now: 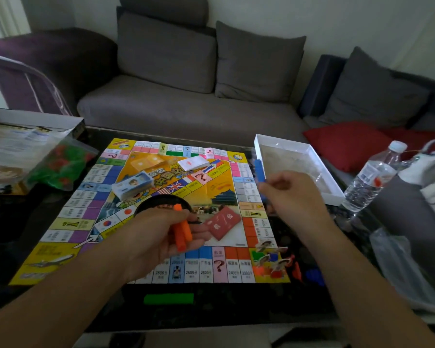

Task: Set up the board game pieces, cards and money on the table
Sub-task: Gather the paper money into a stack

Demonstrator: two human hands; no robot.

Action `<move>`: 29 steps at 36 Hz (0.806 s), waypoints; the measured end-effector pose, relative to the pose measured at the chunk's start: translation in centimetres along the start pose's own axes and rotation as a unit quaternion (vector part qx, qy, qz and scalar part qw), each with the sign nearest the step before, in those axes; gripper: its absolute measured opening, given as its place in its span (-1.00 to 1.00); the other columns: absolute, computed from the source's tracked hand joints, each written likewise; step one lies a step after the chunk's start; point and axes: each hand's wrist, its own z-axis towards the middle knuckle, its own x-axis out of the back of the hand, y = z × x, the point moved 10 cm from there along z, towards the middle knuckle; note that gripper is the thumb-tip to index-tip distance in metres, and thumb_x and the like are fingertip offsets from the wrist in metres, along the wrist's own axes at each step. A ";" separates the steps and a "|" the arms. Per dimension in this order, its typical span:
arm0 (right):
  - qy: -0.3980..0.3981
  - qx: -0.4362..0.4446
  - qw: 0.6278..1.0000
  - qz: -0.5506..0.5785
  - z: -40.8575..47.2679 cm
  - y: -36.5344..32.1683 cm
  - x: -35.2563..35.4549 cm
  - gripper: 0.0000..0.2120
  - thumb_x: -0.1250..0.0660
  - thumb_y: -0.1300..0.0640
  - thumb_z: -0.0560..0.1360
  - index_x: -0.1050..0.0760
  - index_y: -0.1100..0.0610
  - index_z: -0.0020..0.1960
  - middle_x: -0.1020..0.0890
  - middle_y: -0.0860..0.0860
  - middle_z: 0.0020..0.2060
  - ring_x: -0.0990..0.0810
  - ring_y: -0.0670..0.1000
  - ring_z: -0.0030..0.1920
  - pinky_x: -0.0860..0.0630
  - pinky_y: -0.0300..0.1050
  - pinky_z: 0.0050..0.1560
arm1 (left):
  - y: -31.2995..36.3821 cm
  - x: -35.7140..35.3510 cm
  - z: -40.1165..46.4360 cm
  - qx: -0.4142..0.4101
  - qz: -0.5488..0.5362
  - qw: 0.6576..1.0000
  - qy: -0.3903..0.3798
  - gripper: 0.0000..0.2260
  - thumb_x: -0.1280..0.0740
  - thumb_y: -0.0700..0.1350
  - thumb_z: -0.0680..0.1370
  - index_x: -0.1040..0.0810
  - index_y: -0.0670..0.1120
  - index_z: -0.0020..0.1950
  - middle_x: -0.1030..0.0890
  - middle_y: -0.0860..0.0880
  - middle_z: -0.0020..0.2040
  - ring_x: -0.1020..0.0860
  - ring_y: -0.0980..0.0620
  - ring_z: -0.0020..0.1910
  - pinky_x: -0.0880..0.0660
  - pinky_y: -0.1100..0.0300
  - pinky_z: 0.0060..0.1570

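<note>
Holding orange pcs [182, 233] in left hand [158, 237], white tray [259, 146]

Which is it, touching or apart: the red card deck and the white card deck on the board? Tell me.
Apart. The head view shows the red card deck near the left hand, the white card deck farther up, with printed board between them.

dim room, daylight from upper left; soft blur, wide-angle bending at edges.

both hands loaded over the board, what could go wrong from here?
1. The left hand holds several orange pieces loosely in its palm; one may slip onto the board.
2. The right hand, pinching blue pieces, moves near the standing pawns and water bottle; a sweep might topple them.
</note>
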 end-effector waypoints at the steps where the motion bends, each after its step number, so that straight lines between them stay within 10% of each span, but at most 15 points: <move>1: 0.018 0.002 0.999 -0.049 1.1 0.8 1.1 -0.91 -0.50 0.01 0.53 -0.64 0.00 -0.11 -0.71 -0.09 -0.24 -0.70 -0.06 -0.19 -0.54 -0.16 -0.20 | 0.1 0.2 0.1 0.000 -0.007 1.000 0.008 -0.79 -0.27 -0.22 0.70 -0.54 -0.35 0.22 -0.72 -0.34 -0.01 -0.75 -0.24 -0.03 -0.72 0.02 -0.20; 13: -0.006 -0.044 0.945 -0.323 7.9 12.0 -0.6 -0.68 -0.51 -0.11 0.50 -0.58 0.12 -0.21 -0.63 0.02 -0.33 -0.62 -0.02 -0.30 -0.51 -0.12 -0.32 | 0.5 -0.3 1.9 0.006 -0.012 1.000 -0.003 -0.78 -0.19 -0.40 0.67 -0.51 -0.34 0.28 -0.72 -0.35 0.02 -0.74 -0.27 0.00 -0.72 -0.03 -0.16; 19: 0.042 0.030 0.979 -0.198 4.6 4.5 1.5 -0.93 -0.35 0.15 0.56 -0.55 0.06 -0.11 -0.63 -0.04 -0.18 -0.62 -0.04 -0.14 -0.41 -0.21 -0.29 | 1.1 -1.1 1.9 -0.018 0.015 0.999 -0.022 -0.77 -0.21 -0.38 0.68 -0.51 -0.31 0.31 -0.73 -0.28 0.09 -0.74 -0.22 0.05 -0.72 -0.06 -0.10; 29: -0.205 0.104 0.973 -0.012 -4.6 -3.4 -9.8 -0.90 -0.48 0.04 0.54 -0.57 -0.10 -0.05 -0.66 -0.14 -0.12 -0.64 -0.24 -0.11 -0.54 -0.34 -0.19 | 1.2 -2.5 0.1 -0.048 0.056 0.994 -0.083 -0.77 -0.23 -0.28 0.70 -0.63 -0.24 0.27 -0.70 -0.29 0.16 -0.71 -0.27 0.12 -0.67 -0.16 0.10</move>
